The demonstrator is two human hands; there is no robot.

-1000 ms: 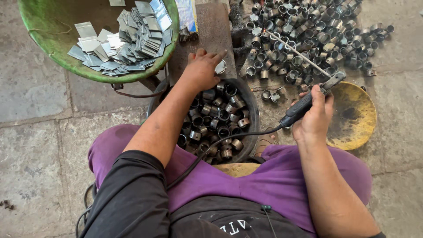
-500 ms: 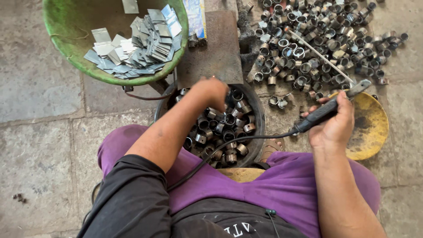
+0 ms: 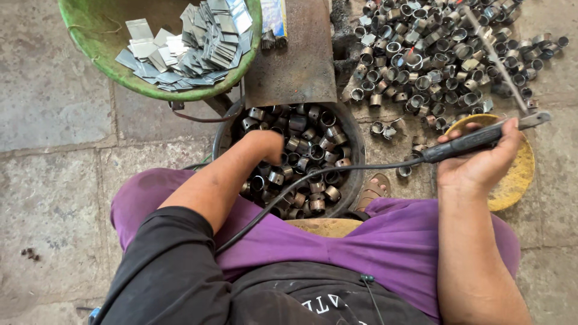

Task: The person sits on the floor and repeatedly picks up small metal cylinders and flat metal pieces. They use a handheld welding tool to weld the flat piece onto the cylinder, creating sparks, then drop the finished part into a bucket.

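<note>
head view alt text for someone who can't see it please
Seen from above, a seated person's left hand reaches into a dark bucket of short metal rings while the right hand holds a corded tool. A green basin of flat metal pieces and a heap of rings lie ahead.

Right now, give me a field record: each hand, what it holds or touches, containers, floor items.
left hand: reaching down into the round dark tub of short metal rings, fingers hidden among them
right hand: closed around the black-handled corded tool
tool tip: over the loose pile of metal rings on the floor
green round basin: holds flat grey metal strips
yellow round dish: under right hand
</note>
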